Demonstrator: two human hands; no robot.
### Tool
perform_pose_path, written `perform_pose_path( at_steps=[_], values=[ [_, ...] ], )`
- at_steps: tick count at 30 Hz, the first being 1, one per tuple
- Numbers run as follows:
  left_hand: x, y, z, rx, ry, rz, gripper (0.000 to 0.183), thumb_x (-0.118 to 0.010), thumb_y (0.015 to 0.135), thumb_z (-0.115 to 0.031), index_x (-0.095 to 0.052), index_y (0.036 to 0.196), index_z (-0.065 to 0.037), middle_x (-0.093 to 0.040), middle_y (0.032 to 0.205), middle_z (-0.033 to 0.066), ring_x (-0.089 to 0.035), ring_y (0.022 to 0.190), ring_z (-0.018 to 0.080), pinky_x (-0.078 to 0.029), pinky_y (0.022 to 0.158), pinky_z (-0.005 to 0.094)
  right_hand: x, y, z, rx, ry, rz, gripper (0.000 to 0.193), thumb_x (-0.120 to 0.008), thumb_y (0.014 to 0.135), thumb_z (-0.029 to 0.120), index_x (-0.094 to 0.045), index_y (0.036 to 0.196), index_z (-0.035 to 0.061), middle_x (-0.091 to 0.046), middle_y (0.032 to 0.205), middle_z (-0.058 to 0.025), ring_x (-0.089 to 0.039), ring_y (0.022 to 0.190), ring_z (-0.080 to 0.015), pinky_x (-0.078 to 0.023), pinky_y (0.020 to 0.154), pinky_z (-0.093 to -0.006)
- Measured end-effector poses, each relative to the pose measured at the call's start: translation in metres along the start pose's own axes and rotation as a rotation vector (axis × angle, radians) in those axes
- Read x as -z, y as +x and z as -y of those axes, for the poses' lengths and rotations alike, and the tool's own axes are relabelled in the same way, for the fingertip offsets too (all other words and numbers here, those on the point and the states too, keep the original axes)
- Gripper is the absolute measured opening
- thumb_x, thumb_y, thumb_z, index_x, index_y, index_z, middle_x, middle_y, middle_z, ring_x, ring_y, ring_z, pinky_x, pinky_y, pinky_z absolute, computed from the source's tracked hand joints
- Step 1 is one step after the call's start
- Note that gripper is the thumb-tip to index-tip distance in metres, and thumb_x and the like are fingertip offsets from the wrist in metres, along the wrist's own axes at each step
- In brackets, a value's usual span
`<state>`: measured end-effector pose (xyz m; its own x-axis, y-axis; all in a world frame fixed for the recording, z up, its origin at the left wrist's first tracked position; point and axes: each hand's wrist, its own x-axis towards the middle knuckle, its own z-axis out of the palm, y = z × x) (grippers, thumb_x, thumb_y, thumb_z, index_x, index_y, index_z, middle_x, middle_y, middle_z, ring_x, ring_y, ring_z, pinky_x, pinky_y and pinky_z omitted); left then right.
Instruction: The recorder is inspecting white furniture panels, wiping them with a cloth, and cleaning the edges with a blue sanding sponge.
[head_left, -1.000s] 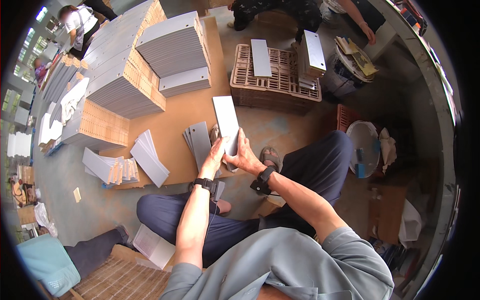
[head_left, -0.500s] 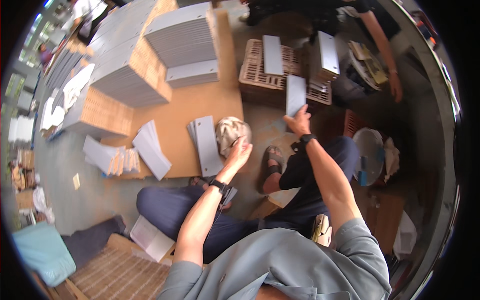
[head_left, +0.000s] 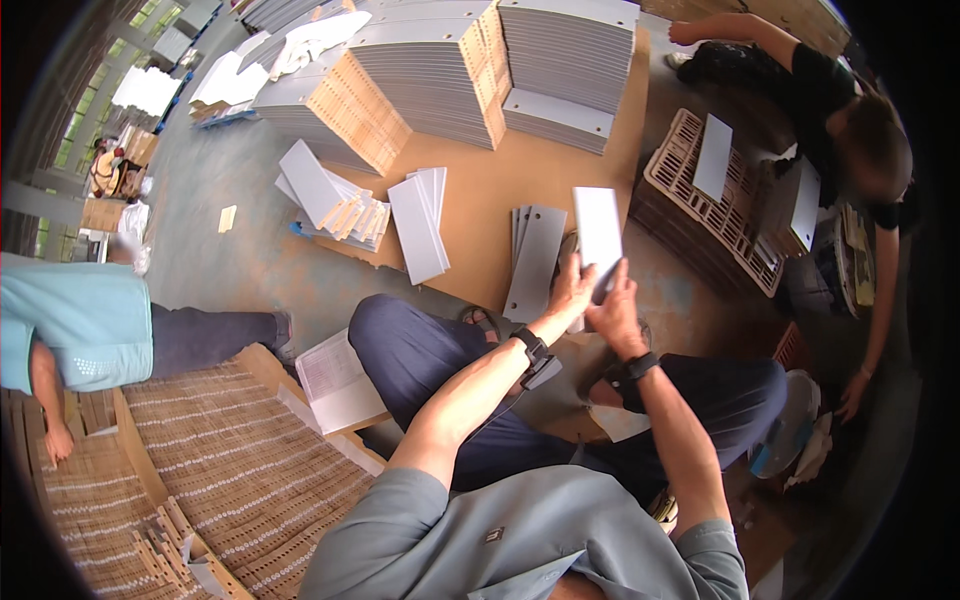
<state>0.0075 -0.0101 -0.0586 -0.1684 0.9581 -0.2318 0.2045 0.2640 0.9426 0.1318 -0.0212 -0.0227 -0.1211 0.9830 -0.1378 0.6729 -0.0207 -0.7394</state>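
One held panel (head_left: 598, 228), two wristbands (head_left: 641, 366)

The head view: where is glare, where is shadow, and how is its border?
In the head view, the panel held by the left hand and right hand glares nearly white at its far end; at the head view's right, shadow dims the pale tub; around the head view, a curved black border darkens the corners.
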Motion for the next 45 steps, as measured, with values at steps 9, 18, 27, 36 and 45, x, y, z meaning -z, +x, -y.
perform_pose_path(
  at_steps=[9, 18, 27, 36, 45],
  values=[
    [0.164, 0.036, 0.018, 0.114, 0.179, -0.570, 0.051, -0.051, 0.102, -0.021, -0.037, 0.146, 0.001, -0.054, 0.136, 0.0264, -0.053, 0.128, 0.0354, -0.040, 0.109, 0.0412, -0.085, -0.006, 0.022, 0.063, 0.165, 0.244, 0.093, -0.073, 0.083, 0.048, -0.033, 0.146, -0.0084, -0.049, 0.129, -0.0320, -0.053, 0.117, -0.0421, -0.047, 0.100, -0.0434],
    [0.289, 0.063, 0.051, 0.299, 0.702, -0.707, 0.050, -0.060, 0.093, -0.019, -0.047, 0.139, -0.002, -0.055, 0.128, 0.0243, -0.047, 0.125, 0.0398, -0.041, 0.104, 0.0469, -0.100, -0.002, 0.009, -0.017, 0.090, 0.104, 0.037, -0.061, 0.088, 0.019, -0.064, 0.124, 0.0089, -0.056, 0.125, -0.0283, -0.053, 0.114, -0.0406, -0.048, 0.092, -0.0412],
    [0.099, 0.001, 0.076, -0.046, 0.619, -0.109, 0.079, -0.067, 0.089, -0.046, -0.039, 0.139, 0.009, -0.046, 0.133, 0.0312, -0.047, 0.124, 0.0447, -0.041, 0.105, 0.0485, -0.103, 0.008, 0.004, -0.061, 0.307, 0.249, 0.042, -0.054, 0.082, 0.016, -0.061, 0.118, -0.0048, -0.065, 0.102, -0.0306, -0.063, 0.095, -0.0423, -0.049, 0.086, -0.0438],
    [0.065, -0.001, 0.035, 0.314, 0.434, -0.249, 0.091, -0.083, 0.073, -0.041, -0.040, 0.133, 0.011, -0.045, 0.132, 0.0328, -0.048, 0.124, 0.0445, -0.041, 0.106, 0.0466, -0.113, -0.011, -0.029, -0.128, 0.657, 0.336, 0.052, -0.057, 0.086, 0.012, -0.054, 0.136, -0.0023, -0.064, 0.118, -0.0159, -0.059, 0.112, -0.0259, -0.048, 0.094, -0.0358],
    [0.047, -0.025, -0.009, 0.181, -0.266, 0.027, 0.078, -0.071, 0.090, -0.042, -0.035, 0.144, 0.001, -0.055, 0.132, 0.0227, -0.056, 0.121, 0.0312, -0.047, 0.100, 0.0406, -0.020, -0.029, 0.007, -0.267, 1.164, 0.565, 0.101, -0.079, 0.081, 0.043, -0.020, 0.158, 0.0173, -0.039, 0.152, -0.0174, -0.037, 0.139, -0.0289, -0.035, 0.110, -0.0490]
  ],
)
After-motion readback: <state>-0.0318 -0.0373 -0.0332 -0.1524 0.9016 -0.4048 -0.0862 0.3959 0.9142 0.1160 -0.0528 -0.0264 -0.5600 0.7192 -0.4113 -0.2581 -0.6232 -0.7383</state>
